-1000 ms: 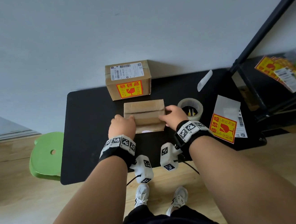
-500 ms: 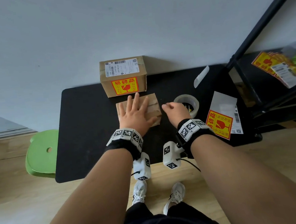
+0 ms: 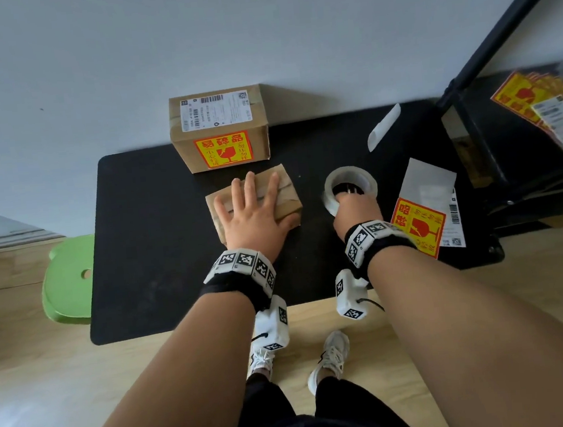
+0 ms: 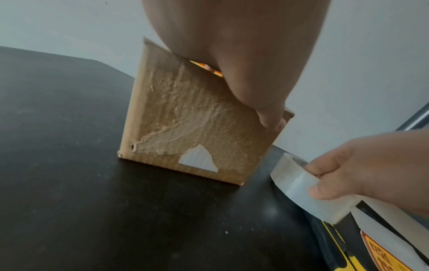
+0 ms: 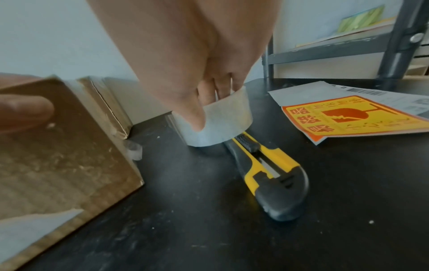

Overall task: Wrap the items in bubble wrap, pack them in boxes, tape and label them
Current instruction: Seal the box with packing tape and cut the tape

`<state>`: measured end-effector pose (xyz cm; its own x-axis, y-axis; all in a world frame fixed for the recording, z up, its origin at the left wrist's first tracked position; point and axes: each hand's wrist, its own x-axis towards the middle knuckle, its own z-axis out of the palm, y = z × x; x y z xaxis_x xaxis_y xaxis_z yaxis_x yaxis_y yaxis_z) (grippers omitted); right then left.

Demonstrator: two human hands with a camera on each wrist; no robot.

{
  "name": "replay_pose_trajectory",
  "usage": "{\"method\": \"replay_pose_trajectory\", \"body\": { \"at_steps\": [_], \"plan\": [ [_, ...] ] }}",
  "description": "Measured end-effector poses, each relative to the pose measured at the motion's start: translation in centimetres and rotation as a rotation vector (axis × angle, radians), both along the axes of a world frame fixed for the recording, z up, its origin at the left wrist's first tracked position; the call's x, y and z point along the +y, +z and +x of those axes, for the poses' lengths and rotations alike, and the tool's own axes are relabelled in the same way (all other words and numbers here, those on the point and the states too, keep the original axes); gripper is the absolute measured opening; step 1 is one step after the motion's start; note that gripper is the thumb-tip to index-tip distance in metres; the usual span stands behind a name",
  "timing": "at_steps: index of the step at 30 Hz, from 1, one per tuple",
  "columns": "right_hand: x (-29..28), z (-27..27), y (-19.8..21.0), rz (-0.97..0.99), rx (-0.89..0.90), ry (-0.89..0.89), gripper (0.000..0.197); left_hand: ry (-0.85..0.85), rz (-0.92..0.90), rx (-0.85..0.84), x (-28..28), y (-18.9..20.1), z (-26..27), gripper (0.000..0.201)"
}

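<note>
A small worn cardboard box (image 3: pixel 288 195) lies on the black table (image 3: pixel 155 242), its flaps closed. My left hand (image 3: pixel 253 216) presses flat on its top with straight, spread fingers; in the left wrist view the thumb lies over the box (image 4: pixel 185 128) edge. To its right, my right hand (image 3: pixel 349 203) grips a clear tape roll (image 3: pixel 352 180), fingers inside the core and thumb on the outer face (image 5: pixel 223 121). The roll is tilted up off a yellow-black utility knife (image 5: pixel 267 165).
A sealed, labelled box (image 3: pixel 218 130) with a yellow fragile sticker stands at the wall behind. Fragile and shipping labels (image 3: pixel 421 220) lie right of the tape, a white backing strip (image 3: pixel 383 127) further back. A black shelf (image 3: pixel 505 123) holds more stickers. A green stool (image 3: pixel 68 278) stands left.
My left hand went from the box's side to flat on its top. My right hand left the box, moved right and took hold of the tape roll.
</note>
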<state>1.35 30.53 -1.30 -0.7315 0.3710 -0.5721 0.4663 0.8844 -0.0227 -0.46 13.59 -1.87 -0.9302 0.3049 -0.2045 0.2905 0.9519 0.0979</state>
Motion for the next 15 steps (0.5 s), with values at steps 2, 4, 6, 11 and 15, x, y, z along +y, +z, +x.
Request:
{"method": "replay_pose_trajectory", "body": {
  "at_steps": [2,4,6,11,15],
  "plan": [
    [0.2,-0.3,0.0,0.021,-0.033,0.025,0.038,0.02,0.003,0.01,0.3,-0.1,0.2,0.077],
    [0.4,-0.4,-0.1,0.015,-0.044,0.03,0.039,0.055,0.019,0.021,0.7,-0.2,0.4,0.077],
    [0.5,-0.1,0.0,0.018,0.021,0.015,0.039,0.08,0.03,0.008,1.0,0.0,0.5,0.077],
    [0.9,0.2,1.2,-0.104,0.226,-0.095,0.03,0.099,0.084,-0.057,1.6,1.9,-0.1,0.069],
    [1.3,0.4,3.5,-0.275,0.426,-0.233,0.027,0.064,0.403,-0.118,3.0,4.5,-2.0,0.046]
  ]
}}
